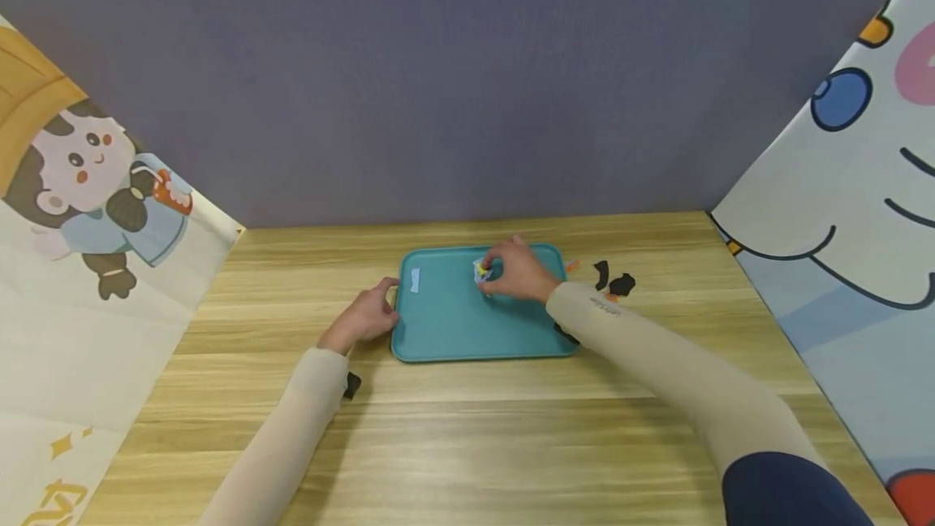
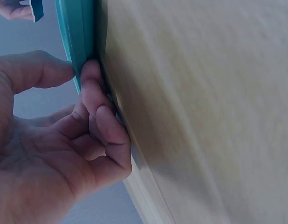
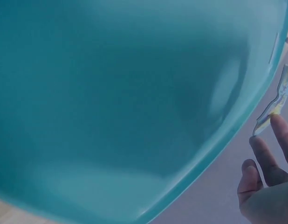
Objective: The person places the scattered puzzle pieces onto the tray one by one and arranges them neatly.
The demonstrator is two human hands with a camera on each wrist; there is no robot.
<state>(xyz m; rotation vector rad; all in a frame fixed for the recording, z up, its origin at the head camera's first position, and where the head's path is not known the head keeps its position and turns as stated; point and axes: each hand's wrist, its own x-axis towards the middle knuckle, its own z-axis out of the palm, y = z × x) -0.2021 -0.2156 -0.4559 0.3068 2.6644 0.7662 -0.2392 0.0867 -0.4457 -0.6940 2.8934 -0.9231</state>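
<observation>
A teal tray [image 1: 453, 331] with a raised rim lies on the wooden table. My left hand [image 1: 365, 313] grips its left edge; in the left wrist view the thumb [image 2: 51, 70] touches the rim and the curled fingers [image 2: 111, 126] sit against its outer side, low by the table. Over the tray's upper middle, my right hand [image 1: 514, 270] pinches a small, flat, irregular piece [image 1: 480, 270] in white, blue and yellow. In the right wrist view that piece [image 3: 274, 105] looks thin and shiny at the fingertips. A pale blue strip [image 1: 415, 280] lies on the tray's left side.
Black irregular pieces [image 1: 622, 284] and orange bits [image 1: 573, 265] lie right of the tray. One dark piece [image 1: 566, 334] shows beside the right sleeve, another [image 1: 352, 385] by the left sleeve. A grey panel [image 1: 467, 104] stands behind the table, with printed panels either side.
</observation>
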